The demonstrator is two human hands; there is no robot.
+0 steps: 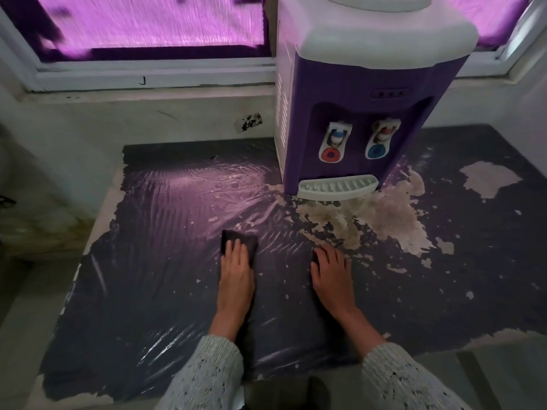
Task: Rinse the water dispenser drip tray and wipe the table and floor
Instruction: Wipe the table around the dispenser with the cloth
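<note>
A purple and white water dispenser (352, 108) stands at the back of the table (148, 291), its white slotted drip tray (337, 187) seated at its foot. My left hand (236, 261) lies flat with straight fingers pressing a small dark cloth (239, 239) onto the dark, wet-looking tabletop. My right hand (331, 267) rests flat on the table to the right, fingers spread, with a dark bit showing under its fingers that I cannot identify. Both hands are well in front of the dispenser.
The dark table covering is peeled in pale patches (381, 220) in front of and right of the dispenser. A window (148, 25) and sill run along the back wall. The table's left edge (97, 223) drops toward the wall.
</note>
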